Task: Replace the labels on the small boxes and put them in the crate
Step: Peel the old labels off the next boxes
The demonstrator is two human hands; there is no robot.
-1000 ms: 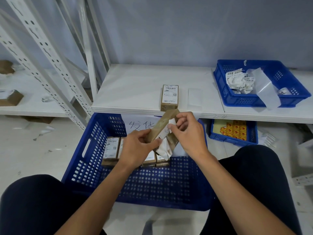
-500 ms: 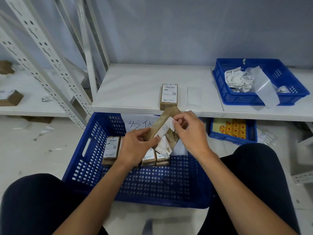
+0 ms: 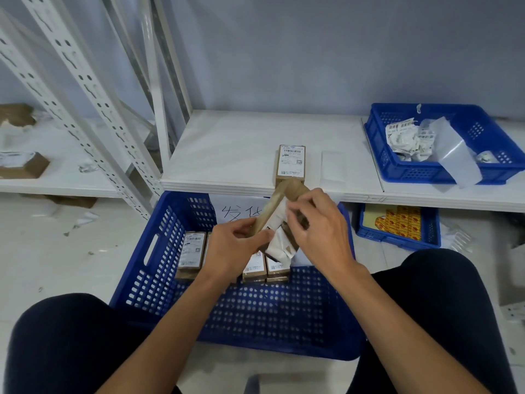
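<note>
My left hand grips the lower end of a small brown box, tilted above the big blue crate. My right hand pinches the white label on the box's face; the label hangs crumpled and partly peeled below the fingers. Several labelled boxes lie flat in the crate beneath my hands. One more labelled box lies on the white shelf just behind the held one.
A blue tray with crumpled peeled labels and a backing strip sits at the shelf's right. A blank label sheet lies beside the shelf box. A small blue bin with yellow-red packs stands under the shelf. White rack uprights rise left.
My right hand has shifted its pinch along the label, and more of the label hangs loose and crumpled under the box. The left hand keeps the box in nearly the same place.
</note>
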